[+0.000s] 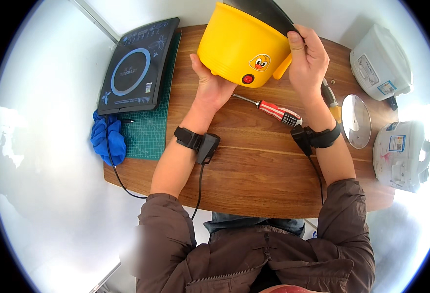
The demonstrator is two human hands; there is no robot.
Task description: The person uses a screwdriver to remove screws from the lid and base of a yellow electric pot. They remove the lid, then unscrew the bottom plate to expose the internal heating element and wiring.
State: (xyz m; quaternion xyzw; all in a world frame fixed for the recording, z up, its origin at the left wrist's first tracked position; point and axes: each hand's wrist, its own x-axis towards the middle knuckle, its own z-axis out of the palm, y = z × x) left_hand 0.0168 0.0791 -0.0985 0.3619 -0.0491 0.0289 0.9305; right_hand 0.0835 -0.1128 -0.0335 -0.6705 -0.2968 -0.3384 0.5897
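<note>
A yellow electric cooking pot [239, 44] with a duck-face sticker and a red button is held up above the far part of the table. My left hand [214, 90] supports its underside, thumb up along the left side. At the pot's mouth, a black, smooth piece [268, 12], perhaps its inner pot, stands tilted and runs out of the picture. My right hand [310, 56] pinches the lower right end of this black piece between thumb and fingers, just above the yellow handle [282, 68]. Below the pot lies a screwdriver [279, 113] with a red-and-white striped handle.
On the wooden table [244, 171], a black induction cooker [133, 68] rests on a green cutting mat [149, 139], beside a blue cloth [108, 139]. To the right are a glass lid [356, 122], a yellow-and-black handled tool [331, 97] and two white rice cookers [378, 63], [401, 155].
</note>
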